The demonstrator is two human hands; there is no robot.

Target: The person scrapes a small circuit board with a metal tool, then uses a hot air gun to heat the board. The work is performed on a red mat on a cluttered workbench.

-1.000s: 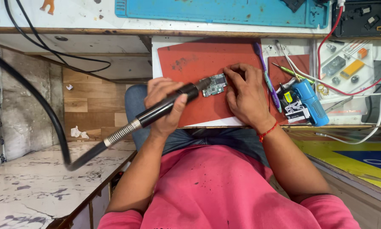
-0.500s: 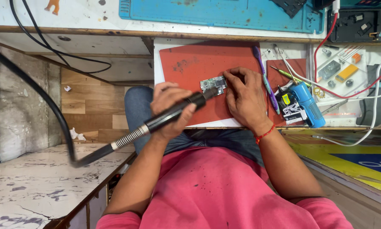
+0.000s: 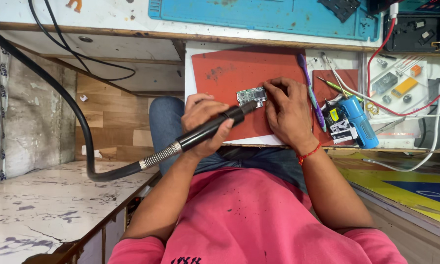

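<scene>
My left hand [image 3: 205, 122] grips a black hot-air wand [image 3: 215, 126] whose thick black hose curves off to the left. Its nozzle tip rests at the lower right corner of a small green circuit board [image 3: 248, 95]. The board lies on a red mat [image 3: 239, 83] on a white pull-out tray. My right hand [image 3: 289, 113] rests on the mat just right of the board, its fingertips pinched at the board's right edge, possibly on a small tool that I cannot make out.
A purple toothbrush [image 3: 312, 93] lies right of my right hand. A blue cylindrical tool [image 3: 358, 120], red and white wires, and a tray of small parts [image 3: 396, 83] sit at the right. A blue work mat [image 3: 264, 14] lies beyond. A marble counter [image 3: 44, 205] is on my left.
The view has shifted slightly. My left hand has kept the wand's nozzle at the board; my right hand stays at the board's right edge.
</scene>
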